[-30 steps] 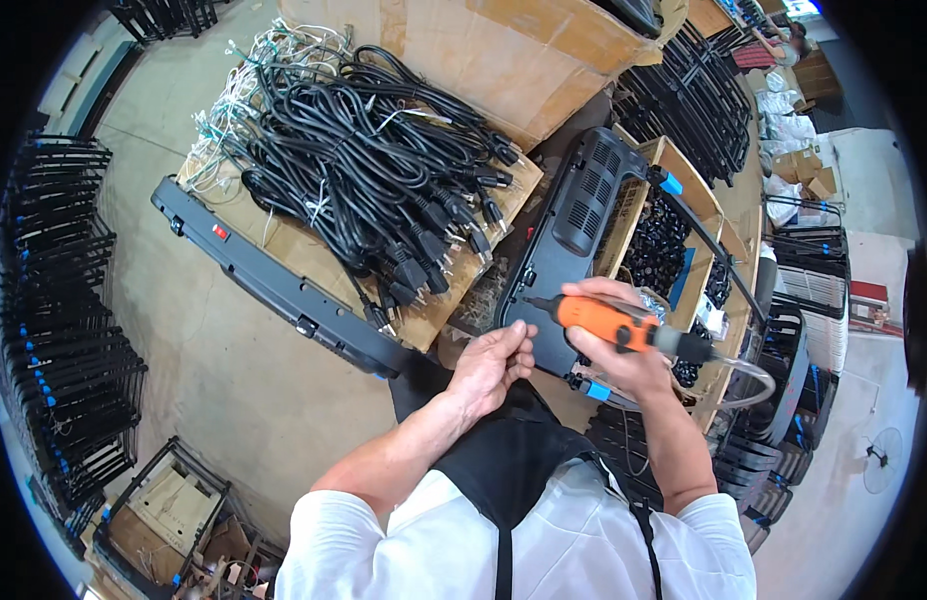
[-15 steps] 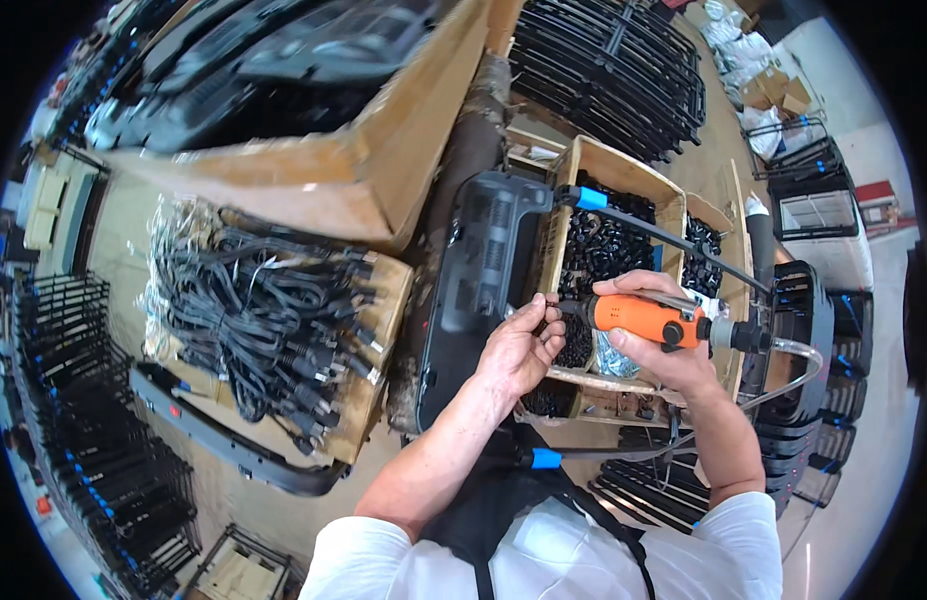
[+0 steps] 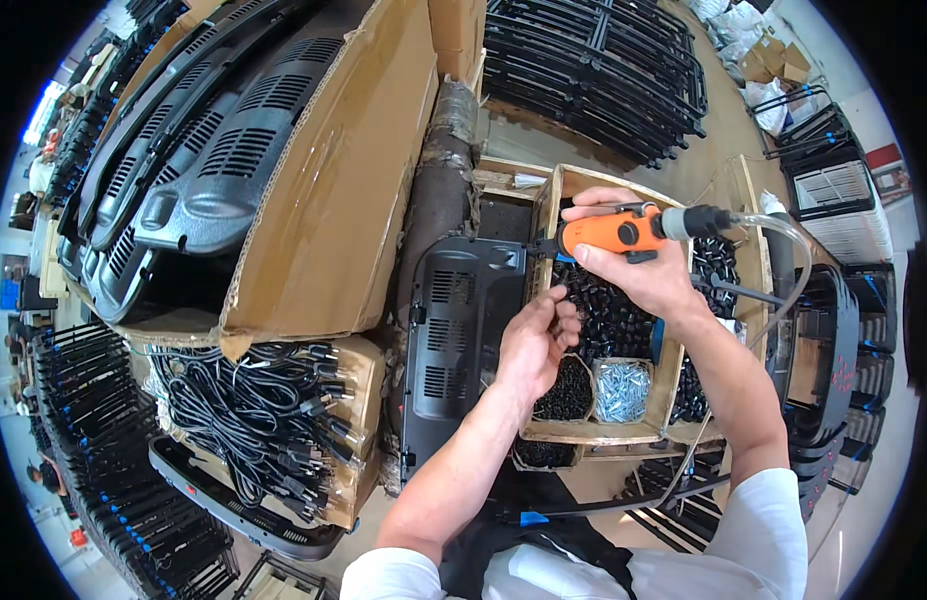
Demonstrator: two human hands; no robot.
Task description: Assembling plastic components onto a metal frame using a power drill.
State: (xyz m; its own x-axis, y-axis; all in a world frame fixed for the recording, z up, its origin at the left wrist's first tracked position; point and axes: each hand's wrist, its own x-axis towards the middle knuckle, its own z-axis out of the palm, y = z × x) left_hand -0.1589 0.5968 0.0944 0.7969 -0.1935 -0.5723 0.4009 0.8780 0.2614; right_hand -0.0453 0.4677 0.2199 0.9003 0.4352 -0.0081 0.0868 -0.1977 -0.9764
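My right hand (image 3: 639,262) grips an orange air screwdriver (image 3: 594,236). Its tip reaches left to the upper right corner of a black vented plastic cover (image 3: 452,335), where a black tube frame (image 3: 752,290) also meets the cover; whether the tip touches is too small to tell. My left hand (image 3: 537,338) sits lower, beside the cover's right edge, with its fingers curled in; anything inside them is hidden. Under both hands stands a wooden box (image 3: 674,372) with small black parts (image 3: 609,325), silver screws (image 3: 622,390) and black screws (image 3: 564,390).
A large cardboard box (image 3: 329,200) of black vented covers (image 3: 249,140) rises at upper left. Below it lies a bundle of black power cords (image 3: 249,420). A clear air hose (image 3: 806,265) trails from the screwdriver. Black frames (image 3: 599,70) are stacked at the back.
The screwdriver has moved up and left to the cover's upper corner. My left hand has come away from its tip and lowered. The view has shifted.
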